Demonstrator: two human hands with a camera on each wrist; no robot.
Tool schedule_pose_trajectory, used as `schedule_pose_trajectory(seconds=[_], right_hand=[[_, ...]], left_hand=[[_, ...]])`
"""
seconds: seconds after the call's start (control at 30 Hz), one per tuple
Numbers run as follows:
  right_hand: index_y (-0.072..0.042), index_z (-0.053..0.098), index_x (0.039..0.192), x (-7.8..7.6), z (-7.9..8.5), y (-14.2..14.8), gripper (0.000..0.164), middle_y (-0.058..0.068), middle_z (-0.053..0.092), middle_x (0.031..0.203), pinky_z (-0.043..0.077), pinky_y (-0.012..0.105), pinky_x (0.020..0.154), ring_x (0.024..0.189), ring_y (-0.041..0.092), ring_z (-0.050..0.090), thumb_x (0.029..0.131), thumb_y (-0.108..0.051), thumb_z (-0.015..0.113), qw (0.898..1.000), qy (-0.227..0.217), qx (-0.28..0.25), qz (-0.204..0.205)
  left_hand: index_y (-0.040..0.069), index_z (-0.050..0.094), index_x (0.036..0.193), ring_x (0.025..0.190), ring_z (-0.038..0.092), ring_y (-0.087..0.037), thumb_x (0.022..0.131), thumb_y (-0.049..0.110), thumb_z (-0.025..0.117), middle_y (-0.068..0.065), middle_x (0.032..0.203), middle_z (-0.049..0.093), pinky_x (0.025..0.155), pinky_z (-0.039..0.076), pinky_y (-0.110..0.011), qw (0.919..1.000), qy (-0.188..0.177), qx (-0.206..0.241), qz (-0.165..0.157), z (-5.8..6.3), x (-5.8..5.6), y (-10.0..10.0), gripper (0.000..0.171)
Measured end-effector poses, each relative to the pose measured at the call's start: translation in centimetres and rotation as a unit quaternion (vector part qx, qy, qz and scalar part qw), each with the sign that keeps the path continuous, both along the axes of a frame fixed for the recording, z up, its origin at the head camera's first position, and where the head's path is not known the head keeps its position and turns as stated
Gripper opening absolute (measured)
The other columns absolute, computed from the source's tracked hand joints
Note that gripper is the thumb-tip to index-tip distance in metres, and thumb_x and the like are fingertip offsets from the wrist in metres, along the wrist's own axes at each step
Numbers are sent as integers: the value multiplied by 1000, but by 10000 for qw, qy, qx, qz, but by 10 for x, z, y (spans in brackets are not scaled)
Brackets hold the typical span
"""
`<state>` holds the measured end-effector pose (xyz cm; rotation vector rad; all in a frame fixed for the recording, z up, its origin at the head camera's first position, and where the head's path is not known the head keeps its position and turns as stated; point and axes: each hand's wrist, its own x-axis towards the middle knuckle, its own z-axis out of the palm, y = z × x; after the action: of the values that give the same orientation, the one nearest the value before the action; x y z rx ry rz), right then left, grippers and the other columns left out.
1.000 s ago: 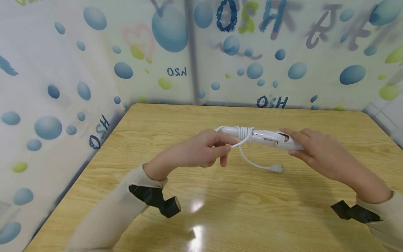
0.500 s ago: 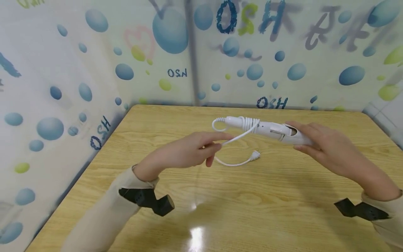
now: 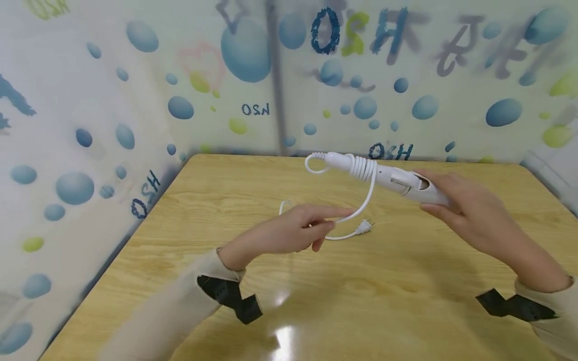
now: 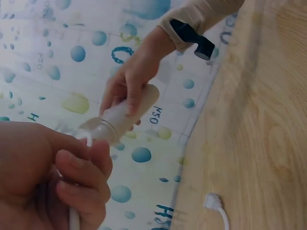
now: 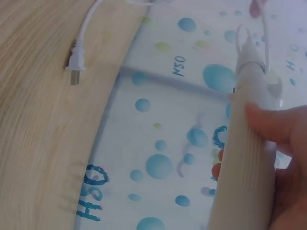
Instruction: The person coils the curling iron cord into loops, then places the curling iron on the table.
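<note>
A white hair straightener [image 3: 393,179] is held above the table, its cord end tilted up to the left. My right hand [image 3: 474,213] grips its far right end, with the thumb along the ribbed casing [image 5: 244,163] in the right wrist view. Several turns of white cord [image 3: 361,168] are wound round the handle. From the last turn the cord curves down to my left hand [image 3: 298,228], which pinches it between thumb and fingers. The left wrist view shows the cord [image 4: 73,218] running through that curled hand. Beyond it, the free end with the plug [image 3: 363,227] hangs or lies low over the table.
A wood-grain table [image 3: 361,291] lies below both hands. Behind and to the left stand pale walls [image 3: 298,90] printed with blue and green dots. A black camera mount [image 3: 230,298] sits on the left sleeve, and another mount [image 3: 515,306] on the right.
The straightener's cord end has risen. My left hand drew the cord left, then came back right, so the strand now sags in a curve. The plug has shifted left.
</note>
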<state>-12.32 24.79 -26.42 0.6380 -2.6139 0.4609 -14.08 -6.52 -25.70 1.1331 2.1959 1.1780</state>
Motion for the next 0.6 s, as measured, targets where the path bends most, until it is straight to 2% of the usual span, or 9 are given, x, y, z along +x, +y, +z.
schedule_pose_trajectory(seconds=[0.1, 0.2, 0.33, 0.47, 0.53, 0.6], right_hand=[[-16, 41, 139, 4, 3, 0, 62, 18, 54, 115, 39, 44, 58, 85, 30, 52, 83, -10, 68, 9993, -211, -299, 16], [-22, 39, 140, 10, 10, 1, 66, 12, 53, 118, 41, 37, 57, 83, 21, 49, 82, -7, 68, 9984, -262, -473, 160], [-24, 42, 139, 19, 16, -4, 70, -2, 52, 117, 43, 24, 54, 81, 8, 45, 79, 1, 69, 9952, -346, -597, 696], [-19, 42, 138, 26, 18, -8, 72, -8, 51, 112, 43, 21, 52, 80, 5, 47, 77, 6, 69, 9893, -456, -561, 1265], [-18, 42, 138, 28, 18, -9, 72, -9, 51, 111, 44, 22, 52, 79, 5, 48, 77, 7, 69, 9870, -561, -542, 1407], [-18, 42, 139, 29, 17, -10, 72, -10, 51, 111, 43, 22, 53, 80, 5, 49, 77, 6, 69, 9859, -659, -515, 1451]], left_hand=[[15, 44, 138, 45, 41, -27, 99, 11, 39, -6, 64, 51, 42, 35, -25, 9990, -167, 369, 171, -17, -8, 1, 39], [12, 52, 131, 49, 47, -34, 99, 13, 41, -8, 67, 55, 42, 38, -26, 9972, -274, 651, 246, -28, -21, 6, 34], [7, 63, 113, 50, 51, -25, 99, 19, 44, -13, 73, 58, 43, 38, -26, 9961, -511, 637, 342, -38, -41, 11, 27], [0, 63, 97, 43, 44, -16, 96, 15, 49, -12, 67, 55, 42, 36, -24, 9945, -699, 557, 549, -38, -58, 16, 21], [-1, 64, 90, 39, 42, -13, 92, 11, 56, -8, 62, 56, 40, 36, -22, 9928, -652, 523, 860, -36, -63, 18, 14], [-2, 65, 84, 36, 43, -10, 87, 4, 59, -6, 57, 57, 39, 38, -21, 9920, -324, 591, 1072, -37, -67, 17, 9]])
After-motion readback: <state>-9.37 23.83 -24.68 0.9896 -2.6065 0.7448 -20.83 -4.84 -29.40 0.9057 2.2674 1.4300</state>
